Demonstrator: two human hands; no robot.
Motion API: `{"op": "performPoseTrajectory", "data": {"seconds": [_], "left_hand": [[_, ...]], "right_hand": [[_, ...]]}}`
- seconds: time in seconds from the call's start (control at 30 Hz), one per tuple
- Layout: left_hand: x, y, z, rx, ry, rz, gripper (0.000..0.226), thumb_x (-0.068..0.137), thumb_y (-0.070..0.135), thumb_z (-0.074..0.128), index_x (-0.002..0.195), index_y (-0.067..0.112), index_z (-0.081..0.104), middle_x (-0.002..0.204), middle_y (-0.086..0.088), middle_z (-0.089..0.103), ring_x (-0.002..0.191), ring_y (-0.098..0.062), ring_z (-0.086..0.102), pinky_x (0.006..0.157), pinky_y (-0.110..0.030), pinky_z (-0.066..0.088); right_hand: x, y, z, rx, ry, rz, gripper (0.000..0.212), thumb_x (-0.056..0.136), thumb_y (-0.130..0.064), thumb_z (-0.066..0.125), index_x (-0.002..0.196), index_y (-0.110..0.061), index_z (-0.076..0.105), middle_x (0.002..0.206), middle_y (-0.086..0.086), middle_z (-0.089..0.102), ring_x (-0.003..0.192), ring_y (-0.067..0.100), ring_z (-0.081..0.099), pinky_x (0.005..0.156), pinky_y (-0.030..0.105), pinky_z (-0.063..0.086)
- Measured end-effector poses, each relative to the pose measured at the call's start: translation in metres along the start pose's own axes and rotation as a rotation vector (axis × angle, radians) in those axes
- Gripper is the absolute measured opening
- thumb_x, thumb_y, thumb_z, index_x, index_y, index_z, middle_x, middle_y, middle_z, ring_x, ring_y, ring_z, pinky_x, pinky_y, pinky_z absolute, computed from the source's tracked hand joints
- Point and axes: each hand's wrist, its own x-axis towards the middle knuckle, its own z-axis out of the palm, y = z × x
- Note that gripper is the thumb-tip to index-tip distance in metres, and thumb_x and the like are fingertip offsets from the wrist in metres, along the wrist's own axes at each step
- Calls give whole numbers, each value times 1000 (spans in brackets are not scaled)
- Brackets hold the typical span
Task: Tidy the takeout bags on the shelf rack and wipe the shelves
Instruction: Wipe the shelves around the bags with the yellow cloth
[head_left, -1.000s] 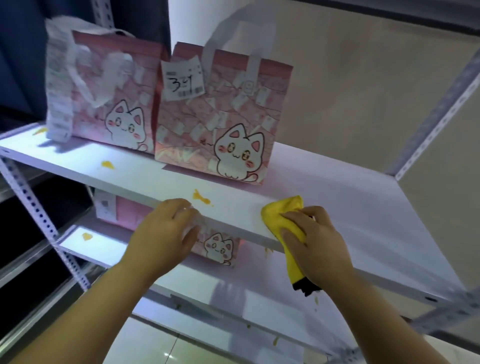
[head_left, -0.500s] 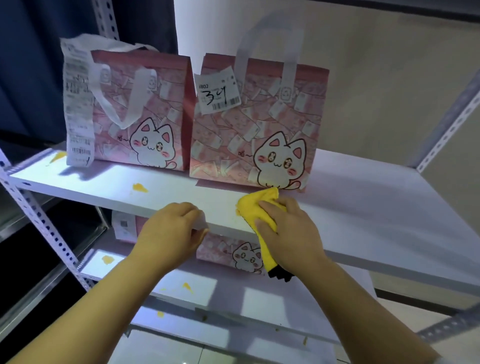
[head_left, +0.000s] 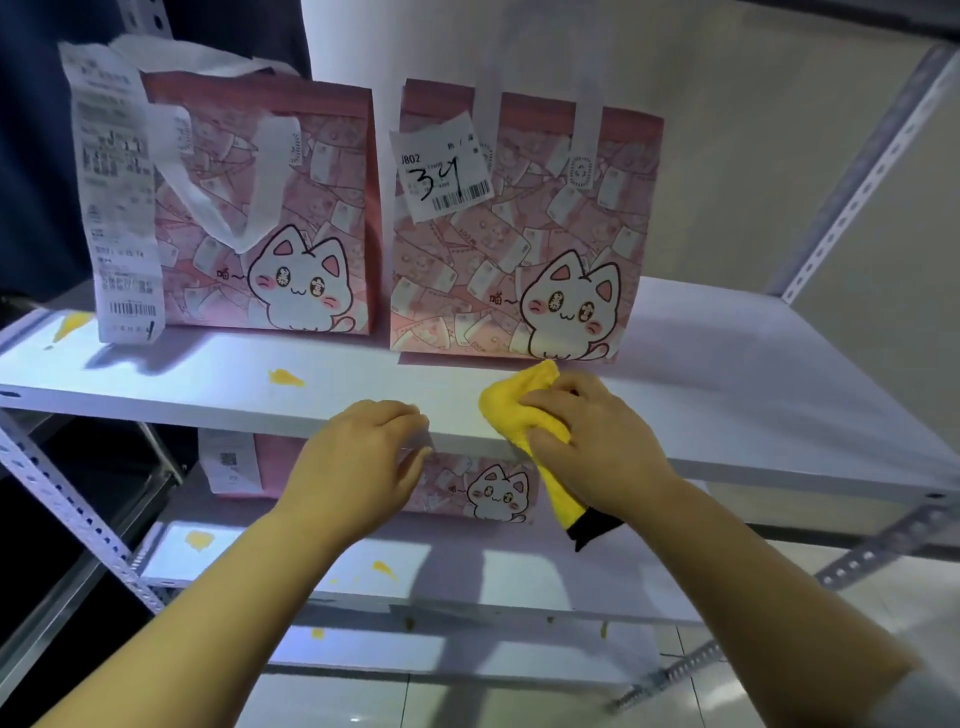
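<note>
I have the right hand (head_left: 592, 441) closed around a yellow cloth (head_left: 519, 410), pressing it onto the upper shelf (head_left: 727, 395) close to its front edge, directly before the right takeout bag (head_left: 524, 234). The cloth's forward corner sits just beside the foot of that bag; I cannot tell whether it touches. Its black-tipped tail hangs over the front edge. The left hand (head_left: 358, 467) is curled over the front edge of the same shelf, fingers bent onto the lip, holding nothing else; in my judgement it steadies the rack.

Both bags on this shelf stand upright, side by side toward the rear, the left takeout bag (head_left: 270, 208) carrying a long receipt (head_left: 117, 197) down its left side. A third bag (head_left: 467, 483) stands on the lower shelf (head_left: 260, 561), partly hidden.

Findings: one yellow smear (head_left: 285, 378) lies on the upper shelf near the front edge, left of the cloth and before the left bag. Another (head_left: 70, 325) lies at the left end. Further spots mark the lower shelf.

Recommendation: keep the cloth flat under the palm and sweep leftward along the front edge to take the nearer smear in one pass. Avoid nudging the bags. Gather the hanging tail so it does not drag. Keep the left grip firm on the edge throughout.
</note>
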Motion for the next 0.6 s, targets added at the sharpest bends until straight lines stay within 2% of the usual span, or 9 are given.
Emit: {"op": "performPoseTrajectory", "data": {"seconds": [0.1, 0.2, 0.33, 0.4, 0.5, 0.6], "left_hand": [[0, -4, -2, -22, 6, 10, 8, 78, 15, 71, 85, 11, 70, 88, -4, 70, 79, -29, 63, 64, -33, 52], [2, -8, -2, -51, -16, 21, 11, 86, 20, 62, 89, 12, 70, 92, -3, 69, 85, -28, 61, 69, -34, 49], [12, -14, -3, -96, -25, -24, 20, 92, 29, 52, 97, 15, 66, 95, -1, 65, 90, -25, 57, 71, -34, 47], [19, -16, -6, -120, 5, -45, 24, 92, 28, 53, 107, 13, 64, 104, -3, 63, 96, -25, 57, 77, -34, 47], [35, -18, -12, -128, 74, -52, 33, 91, 24, 55, 120, 8, 57, 119, -9, 56, 107, -28, 53, 87, -35, 44], [54, -16, -16, -138, 143, -101, 45, 91, 20, 55, 132, 6, 45, 132, -16, 43, 117, -33, 46, 94, -41, 42]], "right_hand": [[2, 0, 1, -47, 26, 109, 41, 88, -46, 45, 128, -40, 48, 135, -3, 38, 108, 28, 48, 85, 35, 41], [2, -11, 9, -112, 33, 106, 47, 86, -53, 46, 131, -41, 44, 137, -2, 35, 109, 30, 46, 88, 38, 42], [1, -9, -1, -26, 60, 84, 42, 85, -46, 54, 126, -39, 52, 128, -3, 43, 103, 26, 53, 81, 33, 42], [-3, -7, -6, -10, 100, 70, 39, 85, -43, 55, 124, -38, 54, 126, -3, 44, 101, 26, 55, 79, 33, 44], [-15, -8, -14, 103, 272, 81, 35, 84, -37, 61, 119, -33, 59, 123, -3, 47, 99, 22, 55, 77, 30, 44], [-23, -8, -28, 171, 484, 41, 34, 80, -27, 70, 114, -25, 65, 116, 2, 51, 90, 20, 56, 71, 26, 41]]}}
